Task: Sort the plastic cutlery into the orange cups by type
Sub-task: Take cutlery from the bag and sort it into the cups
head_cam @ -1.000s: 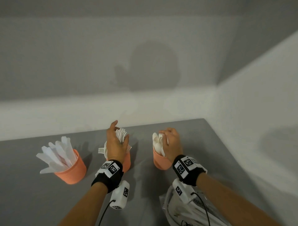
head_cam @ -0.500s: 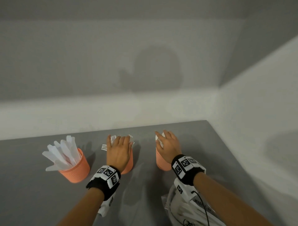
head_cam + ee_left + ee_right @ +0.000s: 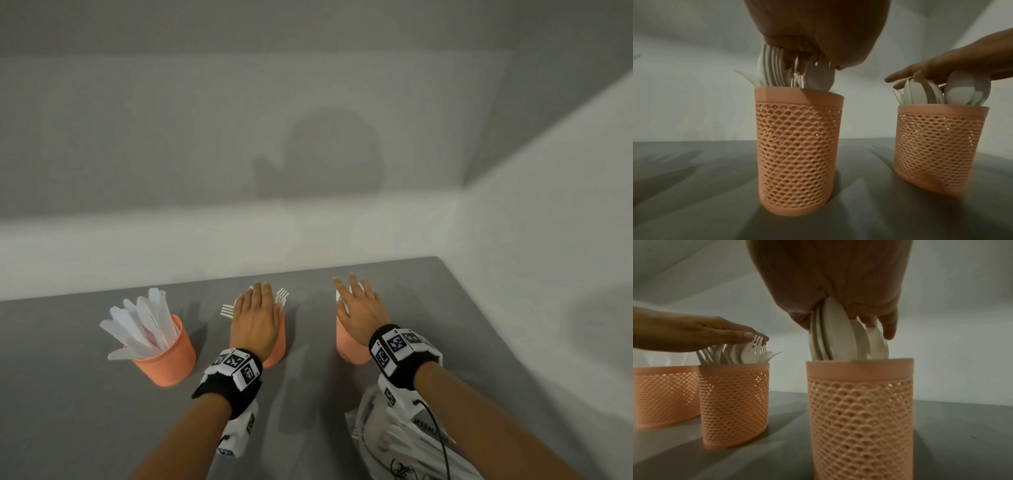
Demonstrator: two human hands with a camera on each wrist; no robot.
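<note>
Three orange mesh cups stand in a row on the grey table. The left cup (image 3: pixel 168 359) holds white knives (image 3: pixel 140 325). The middle cup (image 3: pixel 799 146) holds white forks (image 3: pixel 774 69), and my left hand (image 3: pixel 255 317) lies flat on top of them, fingers straight. The right cup (image 3: pixel 861 415) holds white spoons (image 3: pixel 834 331); my right hand (image 3: pixel 359 308) presses flat on their bowls, fingers spread. Neither hand grips anything.
A clear plastic bag (image 3: pixel 404 445) with more white cutlery lies at the near right, under my right forearm. White walls close the table at the back and on the right. Bare grey table (image 3: pixel 68 428) lies to the near left.
Both hands held the cutlery bundles with curled fingers a second ago. They have since flattened and come down on top of the forks and spoons.
</note>
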